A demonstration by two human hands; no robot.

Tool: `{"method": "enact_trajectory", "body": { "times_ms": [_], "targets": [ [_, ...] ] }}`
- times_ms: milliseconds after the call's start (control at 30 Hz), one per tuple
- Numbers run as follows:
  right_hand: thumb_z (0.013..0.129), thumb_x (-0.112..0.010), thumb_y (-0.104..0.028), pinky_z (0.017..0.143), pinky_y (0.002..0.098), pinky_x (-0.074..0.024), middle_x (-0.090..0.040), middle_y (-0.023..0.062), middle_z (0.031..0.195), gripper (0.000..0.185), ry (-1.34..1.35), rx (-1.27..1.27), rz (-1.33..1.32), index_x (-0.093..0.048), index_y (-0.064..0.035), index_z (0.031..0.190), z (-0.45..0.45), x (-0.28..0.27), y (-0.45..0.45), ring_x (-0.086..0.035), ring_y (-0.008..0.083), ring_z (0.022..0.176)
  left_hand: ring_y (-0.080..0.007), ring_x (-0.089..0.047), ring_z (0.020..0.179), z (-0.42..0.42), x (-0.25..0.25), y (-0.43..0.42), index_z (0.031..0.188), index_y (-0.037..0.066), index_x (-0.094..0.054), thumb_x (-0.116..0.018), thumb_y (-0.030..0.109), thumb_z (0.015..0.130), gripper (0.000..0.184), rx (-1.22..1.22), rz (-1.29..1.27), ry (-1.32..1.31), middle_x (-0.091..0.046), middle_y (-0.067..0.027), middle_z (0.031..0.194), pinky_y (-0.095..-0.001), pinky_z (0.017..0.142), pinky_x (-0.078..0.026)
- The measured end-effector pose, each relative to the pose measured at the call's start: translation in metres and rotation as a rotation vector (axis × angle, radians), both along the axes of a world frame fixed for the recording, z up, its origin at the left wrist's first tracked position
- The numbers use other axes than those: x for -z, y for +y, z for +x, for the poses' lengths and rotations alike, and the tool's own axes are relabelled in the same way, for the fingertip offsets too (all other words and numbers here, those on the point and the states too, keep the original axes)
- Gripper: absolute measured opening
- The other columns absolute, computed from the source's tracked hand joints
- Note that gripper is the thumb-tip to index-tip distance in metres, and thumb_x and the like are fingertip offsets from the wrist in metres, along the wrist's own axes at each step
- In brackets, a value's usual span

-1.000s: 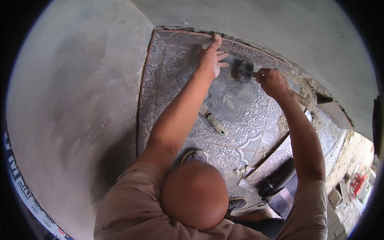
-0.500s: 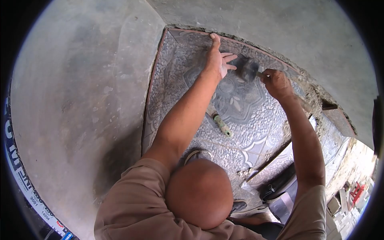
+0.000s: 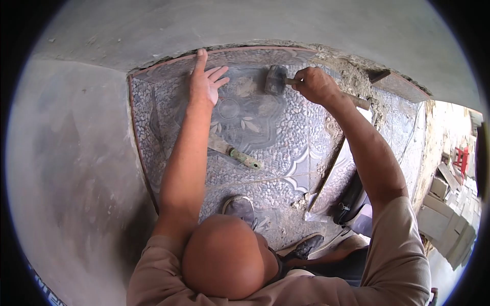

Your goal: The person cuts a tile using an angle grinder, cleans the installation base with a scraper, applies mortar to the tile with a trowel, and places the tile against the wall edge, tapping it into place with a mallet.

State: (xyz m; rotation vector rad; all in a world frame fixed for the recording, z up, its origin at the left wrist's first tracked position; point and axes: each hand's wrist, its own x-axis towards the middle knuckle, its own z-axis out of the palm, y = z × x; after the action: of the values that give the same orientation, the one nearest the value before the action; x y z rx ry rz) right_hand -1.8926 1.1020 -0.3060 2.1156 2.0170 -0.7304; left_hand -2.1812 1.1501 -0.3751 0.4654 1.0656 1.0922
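My left hand is open, its fingers spread and its thumb resting on the top edge of the narrow skirting tile along the back wall. Closed round a wooden handle, my right hand holds a mallet. Its dark mallet head is right of my left hand, close to the skirting tile; I cannot tell if they touch. Below my left hand, a scraper with a worn green handle lies on the patterned floor tiles, its blade partly behind my forearm.
Grey plastered walls meet at the left corner. Right of the skirting tile is rough broken mortar. A long tile piece and a dark bag lie near my right arm. Stacked blocks and a red stool stand far right.
The view has swung to the right. The mallet head, blurred before, is now sharp and farther right of my left hand. My left thumb remains on the skirting tile's edge.
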Motion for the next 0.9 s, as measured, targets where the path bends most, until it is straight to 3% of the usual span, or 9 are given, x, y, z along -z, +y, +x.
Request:
{"method": "enact_trajectory", "body": {
  "times_ms": [133, 267, 367, 433, 500, 633, 733, 833, 900],
  "targets": [
    [0.088, -0.074, -0.028, 0.089, 0.0429, -0.0562, -0.076, 0.0134, 0.098, 0.019, 0.01, -0.261, -0.082, -0.08, -0.0136, 0.099, 0.02, 0.0, 0.016, -0.072, 0.0336, 0.096, -0.051, -0.054, 0.131, 0.004, 0.001, 0.001, 0.166, 0.013, -0.015, -0.068, 0.065, 0.09, 0.106, -0.086, -0.066, -0.026, -0.029, -0.0446, 0.152, -0.0612, 0.107, -0.045],
    [0.087, -0.074, -0.026, 0.088, 0.0423, -0.056, -0.076, 0.0112, 0.1, 0.018, -0.115, -0.027, 0.038, -0.08, -0.0139, 0.098, 0.003, -0.014, 0.019, -0.072, 0.0286, 0.096, -0.0511, -0.054, 0.131, 0.003, -0.001, -0.001, 0.166, 0.013, -0.016, -0.069, 0.065, 0.09, 0.106, -0.073, -0.042, -0.033, -0.029, -0.0446, 0.152, -0.0611, 0.106, -0.045],
    [0.088, -0.075, -0.028, 0.089, 0.0415, -0.0561, -0.076, 0.011, 0.097, 0.019, 0.009, -0.288, -0.039, -0.08, -0.0132, 0.098, 0.011, -0.002, 0.028, -0.073, 0.0278, 0.096, -0.0512, -0.055, 0.13, 0.004, -0.001, -0.002, 0.166, 0.014, -0.016, -0.069, 0.066, 0.089, 0.106, -0.075, -0.024, -0.041, -0.029, -0.0445, 0.152, -0.061, 0.106, -0.046],
    [0.087, -0.075, -0.028, 0.089, 0.0412, -0.0555, -0.076, 0.0121, 0.094, 0.02, 0.009, -0.255, -0.063, -0.08, -0.0127, 0.099, 0.01, 0.005, 0.03, -0.072, 0.0285, 0.095, -0.0513, -0.055, 0.13, 0.005, -0.004, -0.002, 0.166, 0.014, -0.017, -0.068, 0.066, 0.089, 0.105, -0.086, -0.047, -0.027, -0.028, -0.0445, 0.153, -0.0613, 0.106, -0.045],
    [0.087, -0.075, -0.027, 0.089, 0.0414, -0.0551, -0.076, 0.013, 0.093, 0.021, -0.043, -0.018, 0.022, -0.08, -0.0113, 0.1, -0.002, -0.003, 0.019, -0.072, 0.0292, 0.094, -0.0512, -0.055, 0.13, 0.005, -0.002, -0.002, 0.166, 0.015, -0.017, -0.067, 0.066, 0.09, 0.105, -0.08, -0.037, -0.022, -0.028, -0.0445, 0.153, -0.0618, 0.106, -0.045],
    [0.087, -0.075, -0.027, 0.088, 0.0416, -0.0555, -0.076, 0.0141, 0.093, 0.021, 0.084, -0.112, 0.001, -0.079, -0.0109, 0.101, 0.003, -0.004, 0.02, -0.072, 0.0306, 0.092, -0.0509, -0.054, 0.131, 0.003, -0.002, -0.001, 0.166, 0.017, -0.017, -0.065, 0.067, 0.091, 0.101, -0.057, -0.005, -0.006, -0.028, -0.0439, 0.154, -0.0634, 0.106, -0.044],
    [0.091, -0.071, -0.037, 0.095, 0.0435, -0.0549, -0.075, 0.0129, 0.108, 0.029, 0.098, -0.27, -0.133, -0.079, -0.0129, 0.104, 0.008, 0.0, 0.025, -0.071, 0.0329, 0.104, -0.05, -0.055, 0.131, 0.004, -0.002, -0.001, 0.166, 0.019, -0.018, -0.064, 0.068, 0.091, 0.1, -0.062, -0.018, 0.01, -0.028, -0.0433, 0.154, -0.0636, 0.105, -0.045],
    [0.089, -0.073, -0.036, 0.093, 0.045, -0.055, -0.075, 0.0139, 0.106, 0.029, 0.131, -0.057, -0.024, -0.078, -0.0125, 0.105, 0.005, 0.011, 0.016, -0.071, 0.0349, 0.103, -0.049, -0.055, 0.131, 0.006, -0.007, -0.001, 0.166, 0.02, -0.018, -0.064, 0.07, 0.091, 0.101, -0.066, -0.047, 0.023, -0.029, -0.0429, 0.154, -0.0634, 0.104, -0.046],
    [0.087, -0.074, -0.025, 0.081, 0.0455, -0.054, -0.074, 0.0184, 0.091, 0.024, 0.263, -0.102, 0.018, -0.077, -0.0058, 0.1, 0.006, 0.019, 0.009, -0.071, 0.0356, 0.087, -0.0486, -0.055, 0.131, 0.007, -0.001, -0.001, 0.166, 0.019, -0.018, -0.064, 0.071, 0.09, 0.103, -0.049, -0.031, 0.019, -0.029, -0.0428, 0.153, -0.0636, 0.103, -0.047]
  ]
}}
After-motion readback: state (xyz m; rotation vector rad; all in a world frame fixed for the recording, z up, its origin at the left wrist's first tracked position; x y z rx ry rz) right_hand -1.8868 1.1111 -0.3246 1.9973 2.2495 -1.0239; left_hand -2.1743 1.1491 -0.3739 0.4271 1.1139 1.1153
